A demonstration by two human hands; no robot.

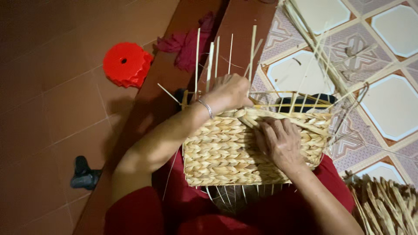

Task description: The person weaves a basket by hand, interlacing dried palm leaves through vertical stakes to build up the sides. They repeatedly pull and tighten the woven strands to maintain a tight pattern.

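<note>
Left hand fingers curl around the woven basket rim; right hand fingers lie flat on it.

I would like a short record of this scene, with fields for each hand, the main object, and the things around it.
Left hand: grips the top edge of the woven basket, among upright straw stakes
Right hand: lies flat on the basket's woven side, fingers at the upper rows
Basket: half woven, resting on the person's lap, bare stakes standing above the weave
Bracelet: on the left wrist
Nearby: red plastic stool, loose straw on the tiled floor, straw bundle
</note>
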